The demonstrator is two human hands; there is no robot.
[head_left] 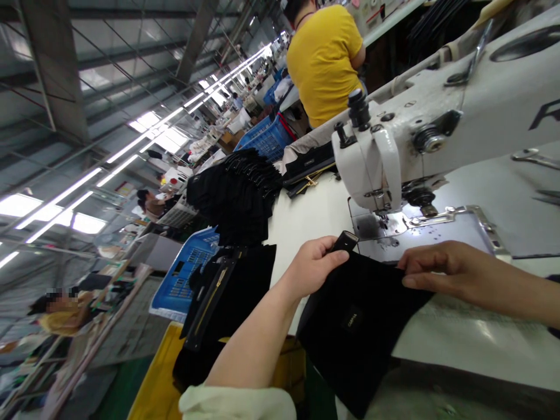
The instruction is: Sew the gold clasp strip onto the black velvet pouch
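Note:
A black fabric panel (367, 315) with a small lettered label hangs over the front edge of the sewing table, held between both hands. My left hand (317, 262) is closed on its upper left corner, where a stiff folded black strip (346, 240) sticks up between thumb and fingers. My right hand (437, 269) pinches the panel's upper right edge between thumb and fingertips. Just beyond the hands stands a white sewing machine (371, 157), its needle area (387, 219) lit and apart from the panel.
Stacked black pieces (236, 186) lie left of the machine, beside gold-zippered pieces (308, 175). More zippered black fabric (231, 291) hangs by a blue crate (184, 268) and a yellow bin (157, 373). A person in a yellow shirt (324, 58) sits ahead. Scissors (549, 195) lie at right.

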